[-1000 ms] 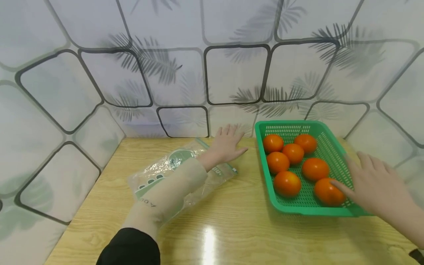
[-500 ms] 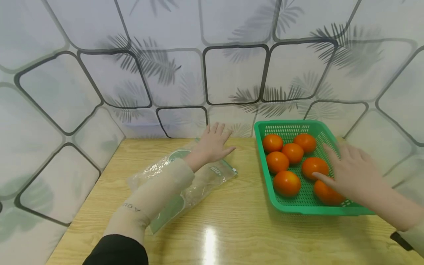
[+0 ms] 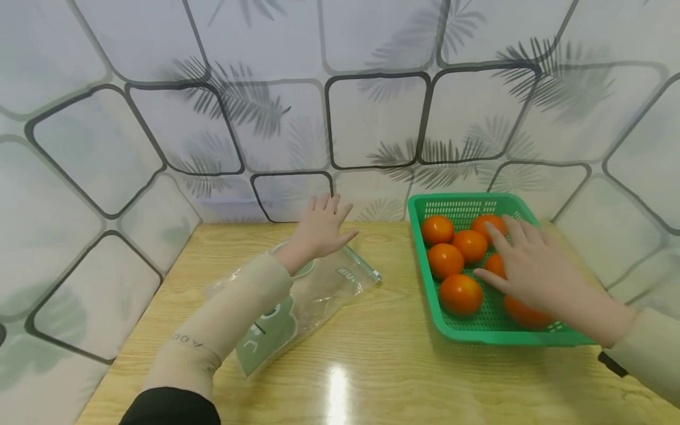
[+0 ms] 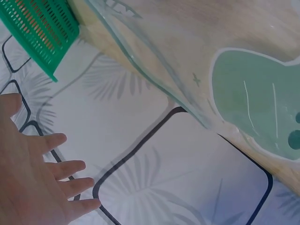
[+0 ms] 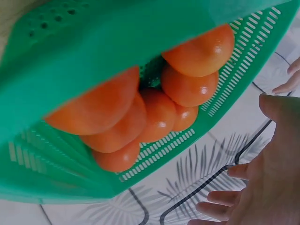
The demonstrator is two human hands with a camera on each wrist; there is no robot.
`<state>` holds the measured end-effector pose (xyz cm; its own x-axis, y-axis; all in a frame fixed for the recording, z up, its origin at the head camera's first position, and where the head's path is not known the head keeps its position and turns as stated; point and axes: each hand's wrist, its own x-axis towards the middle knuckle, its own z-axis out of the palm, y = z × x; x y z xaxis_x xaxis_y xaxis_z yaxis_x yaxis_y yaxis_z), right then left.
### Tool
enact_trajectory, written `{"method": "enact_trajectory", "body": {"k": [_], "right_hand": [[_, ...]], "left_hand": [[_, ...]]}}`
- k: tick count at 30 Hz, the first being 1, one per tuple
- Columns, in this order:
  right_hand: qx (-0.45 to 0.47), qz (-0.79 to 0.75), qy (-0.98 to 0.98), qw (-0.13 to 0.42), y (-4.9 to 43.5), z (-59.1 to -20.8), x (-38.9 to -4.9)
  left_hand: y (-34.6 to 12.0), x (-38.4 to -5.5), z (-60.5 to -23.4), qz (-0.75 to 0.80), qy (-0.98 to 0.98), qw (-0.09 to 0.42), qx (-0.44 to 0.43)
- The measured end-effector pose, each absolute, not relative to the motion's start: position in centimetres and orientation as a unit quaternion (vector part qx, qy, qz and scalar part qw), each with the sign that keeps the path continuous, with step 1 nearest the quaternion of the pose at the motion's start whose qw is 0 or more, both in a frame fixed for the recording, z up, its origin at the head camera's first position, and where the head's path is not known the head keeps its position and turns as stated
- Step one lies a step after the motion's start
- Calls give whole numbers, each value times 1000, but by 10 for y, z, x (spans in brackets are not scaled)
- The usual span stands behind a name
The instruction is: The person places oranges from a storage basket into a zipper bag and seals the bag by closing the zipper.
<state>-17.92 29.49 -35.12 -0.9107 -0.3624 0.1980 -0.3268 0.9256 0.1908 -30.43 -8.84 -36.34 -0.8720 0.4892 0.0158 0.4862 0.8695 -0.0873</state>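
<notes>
The right hand (image 3: 539,268), empty and spread wide, hangs over the green basket (image 3: 510,337) of orange-red fruit (image 3: 461,295); the left hand (image 3: 315,231), empty and splayed too, is above the clear zip bag (image 3: 313,297), whether touching I can't tell. Bag and basket share the wooden table (image 3: 393,369).

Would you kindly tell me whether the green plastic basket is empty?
Not empty: seven round orange-red fruits lie inside the green plastic basket.

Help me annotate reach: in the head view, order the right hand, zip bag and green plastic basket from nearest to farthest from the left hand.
1. Zip bag: partly hidden by the left hand.
2. Green plastic basket: to the right.
3. Right hand: farther right, overlapping the basket in view.
</notes>
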Motion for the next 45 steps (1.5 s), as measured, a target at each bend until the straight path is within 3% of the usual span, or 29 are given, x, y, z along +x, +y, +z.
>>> {"method": "enact_trajectory", "body": {"k": [6,25,45], "right_hand": [[194,-72,-969,137,280,-348,-190],[195,-70,-972,109,236,-334,-212],[233,-77,-965,93,171,-334,-246]], "left_hand": [[-101,-303,-359,42,-970,21,-240],[-145,-303,-357,45,-980,21,-191],[-162,-296,-363,30,-984,12,-175]]}}
